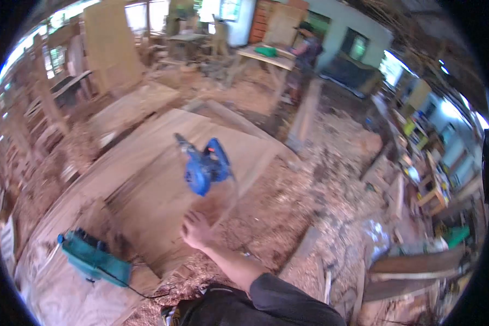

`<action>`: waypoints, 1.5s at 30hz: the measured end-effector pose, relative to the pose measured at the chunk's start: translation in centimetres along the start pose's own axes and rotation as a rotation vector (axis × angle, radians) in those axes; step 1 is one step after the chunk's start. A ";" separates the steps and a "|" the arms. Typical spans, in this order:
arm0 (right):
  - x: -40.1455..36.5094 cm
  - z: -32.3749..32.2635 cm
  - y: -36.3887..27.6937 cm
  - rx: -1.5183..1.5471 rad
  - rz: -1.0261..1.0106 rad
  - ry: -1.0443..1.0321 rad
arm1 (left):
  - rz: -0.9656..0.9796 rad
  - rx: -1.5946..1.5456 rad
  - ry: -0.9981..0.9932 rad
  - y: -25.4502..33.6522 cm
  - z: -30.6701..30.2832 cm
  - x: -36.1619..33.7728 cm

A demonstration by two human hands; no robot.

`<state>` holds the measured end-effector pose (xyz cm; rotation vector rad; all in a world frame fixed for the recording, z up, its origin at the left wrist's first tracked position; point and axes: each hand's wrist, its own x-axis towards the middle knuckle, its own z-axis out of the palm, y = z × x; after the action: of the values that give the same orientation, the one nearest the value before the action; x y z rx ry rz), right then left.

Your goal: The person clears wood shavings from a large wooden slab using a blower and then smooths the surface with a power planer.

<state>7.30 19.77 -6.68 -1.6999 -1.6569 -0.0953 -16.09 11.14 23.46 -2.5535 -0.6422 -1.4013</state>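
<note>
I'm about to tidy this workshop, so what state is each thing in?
Right hand, outstretched, apparently empty, fingers apart.
Blue blower, out of hand; running or not, cannot tell.
Teal power tool, set down, cord attached; running or not, cannot tell.
Wooden boards, lying flat, overlapping.
Tall panel, upright.
Floor, strewn with shavings.

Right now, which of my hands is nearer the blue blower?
Right, as far as the picture shows: your right hand is on the near side of the blue blower, not touching it. Your left hand is out of view, its place unknown.
</note>
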 end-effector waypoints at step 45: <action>6.9 7.8 -30.7 0.933 -0.170 -0.547 | -1.139 0.967 -0.337 -19.5 -10.2 -39.1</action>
<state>-22.22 26.16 5.11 -0.8896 -1.7853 0.9862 -50.82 13.77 -4.81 -1.5492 -2.3228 -0.4426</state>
